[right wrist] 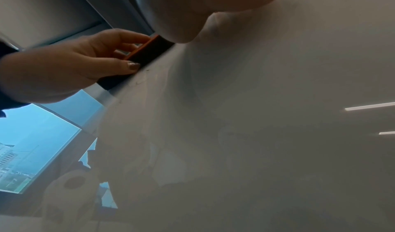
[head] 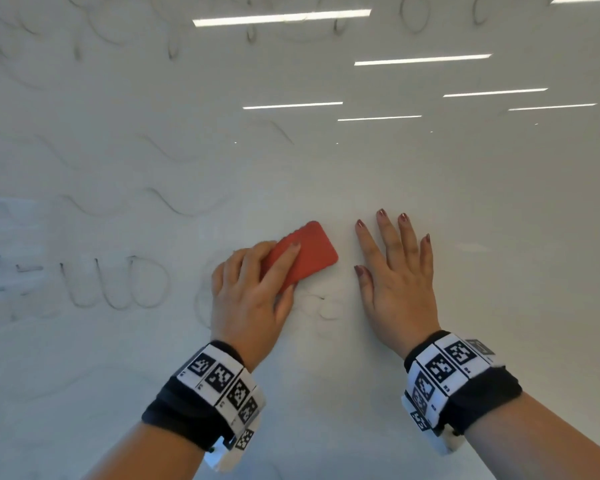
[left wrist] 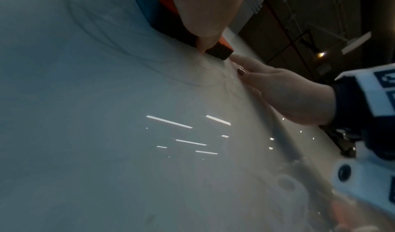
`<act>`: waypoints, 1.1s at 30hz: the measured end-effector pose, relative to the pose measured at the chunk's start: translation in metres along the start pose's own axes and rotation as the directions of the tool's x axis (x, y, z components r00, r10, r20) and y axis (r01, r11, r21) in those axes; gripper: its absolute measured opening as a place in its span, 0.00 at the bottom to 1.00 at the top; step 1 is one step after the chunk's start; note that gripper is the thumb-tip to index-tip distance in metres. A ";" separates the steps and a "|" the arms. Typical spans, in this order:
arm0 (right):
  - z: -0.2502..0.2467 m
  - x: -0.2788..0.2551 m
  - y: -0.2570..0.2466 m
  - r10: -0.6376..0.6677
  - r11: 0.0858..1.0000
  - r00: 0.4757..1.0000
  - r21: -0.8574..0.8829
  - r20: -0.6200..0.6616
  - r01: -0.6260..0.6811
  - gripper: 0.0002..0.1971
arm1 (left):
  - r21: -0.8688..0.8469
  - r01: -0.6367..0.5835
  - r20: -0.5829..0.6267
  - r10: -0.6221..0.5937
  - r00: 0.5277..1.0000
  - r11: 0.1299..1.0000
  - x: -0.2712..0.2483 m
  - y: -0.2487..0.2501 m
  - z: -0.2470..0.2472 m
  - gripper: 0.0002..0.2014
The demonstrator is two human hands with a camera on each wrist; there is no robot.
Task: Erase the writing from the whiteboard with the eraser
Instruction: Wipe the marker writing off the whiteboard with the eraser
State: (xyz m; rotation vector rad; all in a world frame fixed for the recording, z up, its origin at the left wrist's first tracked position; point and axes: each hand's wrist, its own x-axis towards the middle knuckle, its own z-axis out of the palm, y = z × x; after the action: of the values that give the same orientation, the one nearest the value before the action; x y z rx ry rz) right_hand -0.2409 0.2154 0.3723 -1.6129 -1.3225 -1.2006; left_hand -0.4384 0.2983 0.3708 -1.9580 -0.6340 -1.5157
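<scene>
The left hand is gripping the red eraser and pressing its dark felt face against the whiteboard; the fingers are lying curled over the eraser's back and the thumb is sitting along its lower edge. The eraser is sitting tilted, near the middle of the board, just above some faint smeared strokes. The right hand is lying flat on the board just beside the eraser, not touching it, with its fingers straight and spread and nothing in its grip. Dark writing is showing to the left of the left hand, and wavy lines are crossing the board above it. Both wrists are wearing black bands with black-and-white markers.
</scene>
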 end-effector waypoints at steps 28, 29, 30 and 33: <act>0.000 -0.002 -0.002 0.025 0.999 0.999 -0.031 0.026 -0.024 0.28 | 0.006 0.204 -0.102 -0.202 0.974 0.979 0.060 -0.049 -0.024 0.26; 0.000 -0.002 -0.002 0.026 0.999 0.999 -0.032 0.024 -0.025 0.28 | 0.009 0.154 -0.090 -0.153 0.984 0.988 0.056 -0.040 -0.020 0.26; 0.000 -0.002 -0.002 0.026 0.999 0.999 -0.032 0.022 -0.026 0.28 | 0.008 0.108 -0.075 -0.107 0.991 0.994 0.053 -0.031 -0.016 0.25; 0.000 -0.002 -0.001 0.025 0.999 1.000 -0.026 0.014 -0.025 0.28 | -0.009 0.045 -0.053 -0.045 0.998 0.999 0.054 -0.014 -0.009 0.25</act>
State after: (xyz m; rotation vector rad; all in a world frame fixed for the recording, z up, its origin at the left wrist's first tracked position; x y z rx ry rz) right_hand -0.2421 0.2154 0.3705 -1.6541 -1.2973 -1.1976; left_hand -0.4408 0.3030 0.4271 -1.9145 -0.6543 -1.5938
